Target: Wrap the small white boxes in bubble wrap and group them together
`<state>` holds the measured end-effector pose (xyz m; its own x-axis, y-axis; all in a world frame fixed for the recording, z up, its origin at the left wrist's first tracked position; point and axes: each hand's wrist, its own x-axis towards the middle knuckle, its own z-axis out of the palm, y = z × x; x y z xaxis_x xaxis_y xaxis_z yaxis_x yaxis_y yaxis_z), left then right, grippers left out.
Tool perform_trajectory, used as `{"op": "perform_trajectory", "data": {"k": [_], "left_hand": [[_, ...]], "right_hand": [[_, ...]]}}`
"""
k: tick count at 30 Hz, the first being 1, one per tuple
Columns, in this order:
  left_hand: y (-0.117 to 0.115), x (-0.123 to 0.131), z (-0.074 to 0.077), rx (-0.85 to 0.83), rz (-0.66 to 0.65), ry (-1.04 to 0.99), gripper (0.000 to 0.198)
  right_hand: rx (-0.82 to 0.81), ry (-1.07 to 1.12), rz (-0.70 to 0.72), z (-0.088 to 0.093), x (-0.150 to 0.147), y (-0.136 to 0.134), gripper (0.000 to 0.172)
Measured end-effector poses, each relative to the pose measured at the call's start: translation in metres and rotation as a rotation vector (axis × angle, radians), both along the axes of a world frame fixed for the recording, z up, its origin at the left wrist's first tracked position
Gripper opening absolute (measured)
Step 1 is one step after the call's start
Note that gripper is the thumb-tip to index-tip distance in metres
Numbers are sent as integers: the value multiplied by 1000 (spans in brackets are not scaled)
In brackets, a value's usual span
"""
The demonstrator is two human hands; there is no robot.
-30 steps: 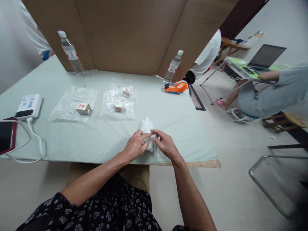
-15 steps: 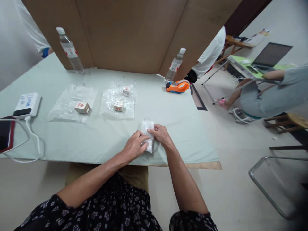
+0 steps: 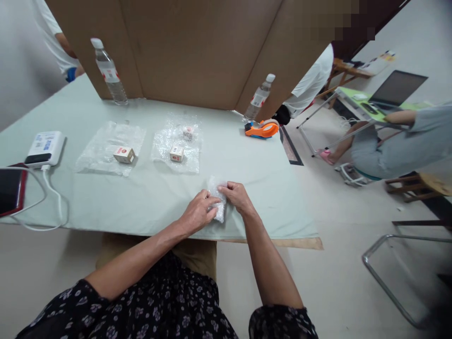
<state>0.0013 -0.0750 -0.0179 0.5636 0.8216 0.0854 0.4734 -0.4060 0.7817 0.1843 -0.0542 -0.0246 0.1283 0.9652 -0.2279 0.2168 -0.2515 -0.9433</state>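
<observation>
My left hand (image 3: 197,213) and my right hand (image 3: 238,196) both pinch a small bubble-wrap bundle (image 3: 217,203) lying on the pale green table (image 3: 148,193) near its front edge. The fingers of each hand are closed on the wrap from either side. What the bundle contains is hidden. Farther back lie two flat bubble-wrap sheets: the left sheet (image 3: 106,153) carries a small white and red box (image 3: 124,154), the right sheet (image 3: 176,143) carries a similar box (image 3: 176,153) and a small dark item (image 3: 187,134).
An orange tape dispenser (image 3: 262,128) sits at the table's far right. Two water bottles (image 3: 109,73) (image 3: 260,96) stand before a cardboard screen (image 3: 197,47). A power bank (image 3: 45,148), cable and phone (image 3: 10,190) lie at left. People sit nearby at right and far left.
The tall loose end of the wrap has been folded down onto the bundle. My right hand slid forward over it; my left hand stayed in place.
</observation>
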Motion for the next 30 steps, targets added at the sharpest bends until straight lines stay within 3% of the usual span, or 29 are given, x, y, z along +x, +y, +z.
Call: {"op": "perform_trajectory", "data": {"k": [4,8,15,19,22,25,27,30], "left_hand": [[2,0,-6,13,-4,-11,33],[2,0,-10,23,2,-32,30],[-5,0,-9,80,191,-65,34],[-4,-1,-10,126,213,-56,52],[-1,-3,-10,134,145,-59,45],[1,-4,-11,94,90,-95,30],[3,-3,-13,63,73,-130,27],[7,0,-13,-7,84,-186,25]], "right_hand": [[140,135,-52,-2,-6,-12,28],[176,219,-73,0,-9,-29,29],[247,163,-8,3,-15,-50,30],[340,57,119,3,-8,-58,23],[415,-88,239,4,-1,-68,25],[496,-292,328,0,0,-81,48],[548,-412,329,-6,-5,-87,64],[600,-505,229,-12,-14,-86,55]]}}
